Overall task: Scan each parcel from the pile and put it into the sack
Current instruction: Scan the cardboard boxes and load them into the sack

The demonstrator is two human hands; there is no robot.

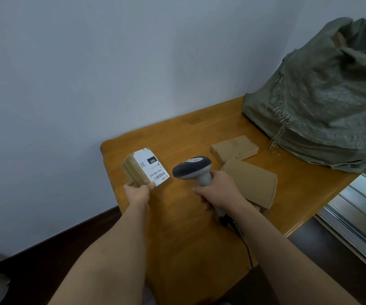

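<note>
Both forearms reach forward over the worktop (177,137), bare to the elbow. Left hand (138,193) grips a small parcel (143,168) by its near bottom edge, thumb on one corner, fingers curled under; parcel is lifted and tilted, label side turned toward the scanner. Right hand (218,190) is wrapped round the grip of a scanner (192,167), head aimed left at the parcel, close beside it but not touching.

Parcel: brown cardboard, boxy, ribbed edges showing; white label (152,167) with barcode, a small square code and a black block reading "060". Scanner: dark grey rounded head, pale grey handle, black cable (247,247) trailing off the near worktop edge.

Worktop: orange-brown wood, glossy, rounded corner, set against a pale blue-grey wall (89,73).

Behind the right hand, a tan padded envelope (254,183) lies flat, partly hidden by the wrist. Beyond it, a flat cardboard box (234,148), lying apart from the envelope's far corner or just touching; cannot tell. At far right, a green woven sack (323,102) stands slumped on the worktop, mouth open at top, frayed threads hanging down its side. Dark floor (45,260) below left. A metal window frame (353,216) runs along the right.
</note>
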